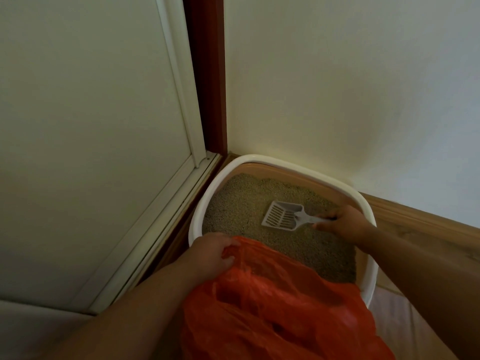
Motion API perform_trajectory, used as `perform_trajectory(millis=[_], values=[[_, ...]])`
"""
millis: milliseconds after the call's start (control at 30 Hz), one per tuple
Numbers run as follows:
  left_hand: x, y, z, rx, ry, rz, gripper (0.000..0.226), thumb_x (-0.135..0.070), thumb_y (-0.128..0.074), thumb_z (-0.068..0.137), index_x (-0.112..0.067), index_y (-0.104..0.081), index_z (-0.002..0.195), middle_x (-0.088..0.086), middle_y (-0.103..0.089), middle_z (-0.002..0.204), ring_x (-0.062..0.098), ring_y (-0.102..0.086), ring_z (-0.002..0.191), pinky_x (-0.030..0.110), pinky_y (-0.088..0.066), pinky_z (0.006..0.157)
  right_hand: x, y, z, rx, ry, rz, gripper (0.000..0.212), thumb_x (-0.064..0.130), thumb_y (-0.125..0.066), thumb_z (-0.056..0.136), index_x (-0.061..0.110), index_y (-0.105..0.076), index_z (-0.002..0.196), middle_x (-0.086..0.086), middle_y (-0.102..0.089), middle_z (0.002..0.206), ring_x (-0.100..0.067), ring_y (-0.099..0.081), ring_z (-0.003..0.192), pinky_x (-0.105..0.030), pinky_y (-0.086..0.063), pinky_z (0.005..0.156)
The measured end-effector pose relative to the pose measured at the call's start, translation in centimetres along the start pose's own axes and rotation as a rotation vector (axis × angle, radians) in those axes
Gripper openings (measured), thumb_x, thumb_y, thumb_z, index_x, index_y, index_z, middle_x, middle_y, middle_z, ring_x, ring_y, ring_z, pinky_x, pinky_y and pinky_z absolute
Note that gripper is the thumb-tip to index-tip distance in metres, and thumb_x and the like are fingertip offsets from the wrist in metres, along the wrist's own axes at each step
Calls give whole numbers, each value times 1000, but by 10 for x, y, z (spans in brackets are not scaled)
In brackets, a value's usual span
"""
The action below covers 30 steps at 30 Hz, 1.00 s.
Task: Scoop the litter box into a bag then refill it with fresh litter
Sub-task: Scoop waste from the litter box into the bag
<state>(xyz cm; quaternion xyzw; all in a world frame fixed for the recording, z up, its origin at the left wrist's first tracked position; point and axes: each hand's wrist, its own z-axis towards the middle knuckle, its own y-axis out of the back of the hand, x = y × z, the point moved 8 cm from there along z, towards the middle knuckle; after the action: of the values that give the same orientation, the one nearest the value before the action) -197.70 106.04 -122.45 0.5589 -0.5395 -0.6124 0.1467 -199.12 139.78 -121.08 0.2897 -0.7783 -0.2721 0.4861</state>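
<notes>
A white-rimmed litter box (197,214) sits in the room's corner, filled with tan granular litter (241,203). My right hand (345,222) grips the handle of a grey slotted scoop (281,215), whose head lies flat on the litter near the box's middle. My left hand (213,253) holds the edge of an orange plastic bag (272,302) at the box's near left rim. The bag drapes over the near part of the box and hides the litter there. The scoop's slots look empty.
A white door with its frame (181,100) and a dark red jamb (207,74) stand left of the box. A pale wall (337,87) with a wooden skirting board (415,224) runs behind and to the right. Pale cloth (397,315) shows at the lower right.
</notes>
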Motion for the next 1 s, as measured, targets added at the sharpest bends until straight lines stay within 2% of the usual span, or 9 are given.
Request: perform_trajectory(millis=[133, 233, 300, 400, 567, 633, 767, 867, 1000], values=[[-7, 0, -2, 21, -44, 36, 34, -32, -61, 97, -32, -68, 131, -13, -67, 127, 3, -57, 119, 28, -46, 106, 0, 16, 12, -46, -37, -104, 17, 25, -78, 87, 21, -78, 104, -1, -67, 70, -13, -54, 56, -26, -44, 51], [-10, 2, -3, 11, -67, 36, 31, -31, -60, 98, -32, -71, 127, -15, -69, 125, 0, -58, 118, 26, -44, 107, 1, 28, 19, -36, -34, -216, 19, 26, -77, 89, 21, -78, 107, -3, -71, 82, -19, -66, 72, -37, -58, 68], [-10, 3, -3, 6, -66, 47, 30, -32, -60, 98, -33, -72, 125, -15, -70, 123, 0, -57, 116, 21, -42, 104, -1, 32, 20, -42, -37, -220, 17, 28, -75, 90, 23, -78, 105, -4, -72, 85, -20, -69, 77, -39, -60, 73], [-8, 2, -3, 20, -48, 65, 27, -36, -59, 97, -35, -74, 120, -14, -72, 115, 1, -59, 109, 23, -46, 100, -4, 28, 18, -1, -33, -285, 16, 32, -73, 91, 25, -77, 105, -2, -71, 85, -17, -66, 76, -31, -54, 65], [-5, -1, -1, 36, -25, 86, 27, -40, -59, 95, -37, -75, 116, -14, -73, 111, 1, -60, 105, 30, -50, 97, -6, 33, 15, -92, -41, -235, 17, 41, -71, 91, 25, -77, 90, -7, -72, 78, -26, -70, 74, -41, -59, 68], [-5, -2, 0, 36, -16, 93, 27, -40, -59, 95, -37, -75, 117, -13, -72, 111, 3, -59, 106, 31, -48, 100, -5, 30, 14, -112, -51, -233, 23, 43, -71, 91, 22, -75, 83, -11, -72, 75, -29, -70, 70, -40, -57, 63], [-7, -3, 2, 33, -16, 134, 27, -41, -58, 97, -38, -73, 119, -12, -71, 113, 7, -56, 112, 35, -43, 104, -1, 25, 14, -181, -97, -238, 26, 38, -71, 92, 17, -72, 76, -6, -65, 63, -16, -57, 51, -26, -43, 47], [-6, -4, 2, 36, -8, 120, 27, -41, -58, 97, -38, -74, 119, -13, -71, 114, 6, -57, 113, 34, -43, 105, 4, 25, 15, -237, -125, -241, 27, 34, -71, 92, 14, -68, 74, 0, -58, 57, -10, -51, 45, -19, -32, 40], [-8, -2, 1, 19, -19, 104, 27, -39, -59, 98, -37, -74, 120, -15, -71, 114, 3, -56, 112, 32, -42, 106, 8, 13, 26, -248, -145, -114, 22, 31, -71, 93, 10, -73, 85, -6, -67, 66, -18, -61, 54, -27, -45, 45]])
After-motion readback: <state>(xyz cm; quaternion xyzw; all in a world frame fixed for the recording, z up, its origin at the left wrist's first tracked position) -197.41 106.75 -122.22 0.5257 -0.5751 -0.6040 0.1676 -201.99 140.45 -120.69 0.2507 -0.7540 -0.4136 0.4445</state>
